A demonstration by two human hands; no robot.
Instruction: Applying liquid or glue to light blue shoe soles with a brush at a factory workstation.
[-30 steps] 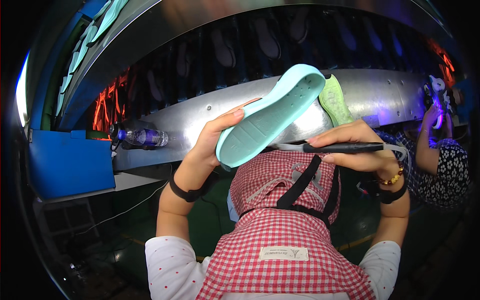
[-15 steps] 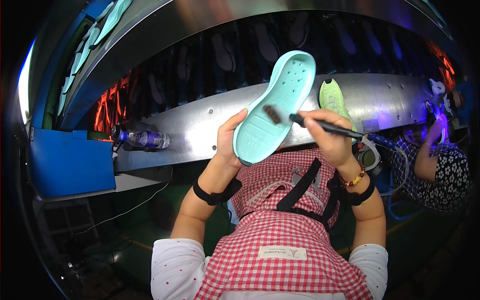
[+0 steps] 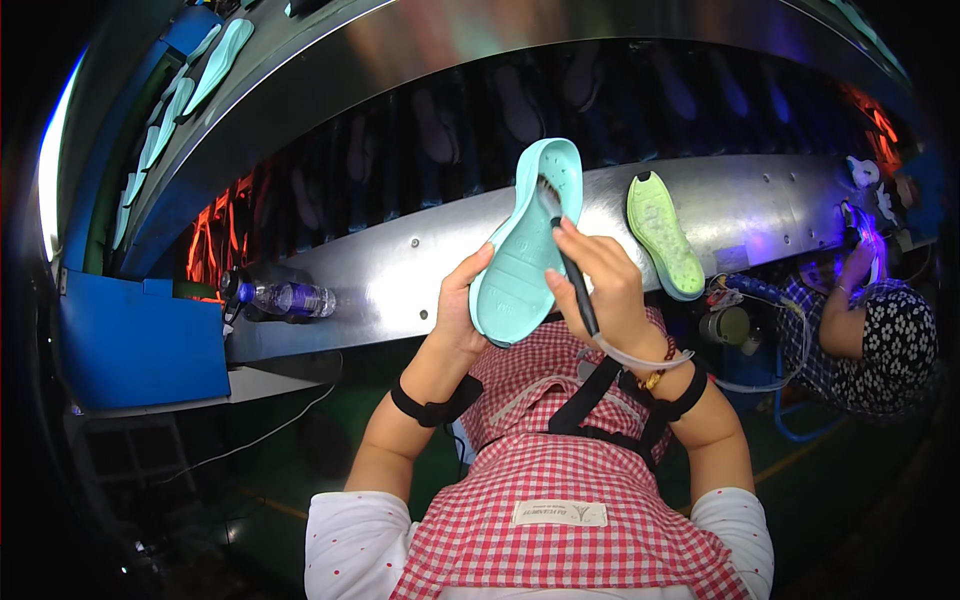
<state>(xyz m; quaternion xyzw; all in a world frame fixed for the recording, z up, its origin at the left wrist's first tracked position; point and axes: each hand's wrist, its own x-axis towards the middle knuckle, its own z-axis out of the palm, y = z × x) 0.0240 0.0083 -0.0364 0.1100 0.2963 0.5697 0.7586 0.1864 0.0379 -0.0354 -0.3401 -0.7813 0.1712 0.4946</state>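
the left hand [image 3: 455, 310] is closed on the rim of a turquoise shoe sole [image 3: 525, 265], thumb over its edge at nine o'clock, the other fingers mostly hidden beneath; the sole is held hollow side up above a metal ledge [image 3: 390, 265], its holed end toward one o'clock; the right hand [image 3: 610, 285], at the sole's four o'clock, pinches a black-handled brush [image 3: 576, 280] between thumb and fingers, bristles at the inner surface near the holed end. at three o'clock from that sole lies a green one [image 3: 665, 235]; at nine, a bottle [image 3: 288, 298].
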